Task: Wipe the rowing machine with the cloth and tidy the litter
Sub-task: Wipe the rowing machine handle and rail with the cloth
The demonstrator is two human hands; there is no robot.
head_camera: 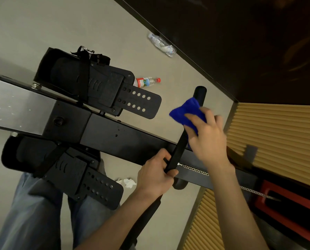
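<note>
Right hand (207, 139) was curled round the blue cloth (184, 112), pressing it onto the upper half of the black handle bar (177, 152). Its fingers were blurred, so probably mid-stroke. Left hand (155, 177) sat just below it on the same bar, wrapped tight round the middle where the chain (195, 170) joins, acting as the brace. To do this step well: keep the left grip fixed so the bar can't swing on the chain, wrap the cloth fully round the grip rather than dabbing one face, and run it out to the end cap past the right fingertips. Then swap hands for the lower half, which was hidden under the left forearm. The rowing machine (123, 139) beam ran under both hands, with the two footplates (138, 101) off to the left hand's outer side. Litter not yet picked up: crumpled tissues (128, 183) on the floor just beside the left wrist, a red-capped bottle (147, 82) beyond the cloth and partly behind the far footplate, and a crushed clear bottle (161, 44) farther out by the dark wall base. Both bottle labels showed print, too small to read. No brand was visible on the machine.
</note>
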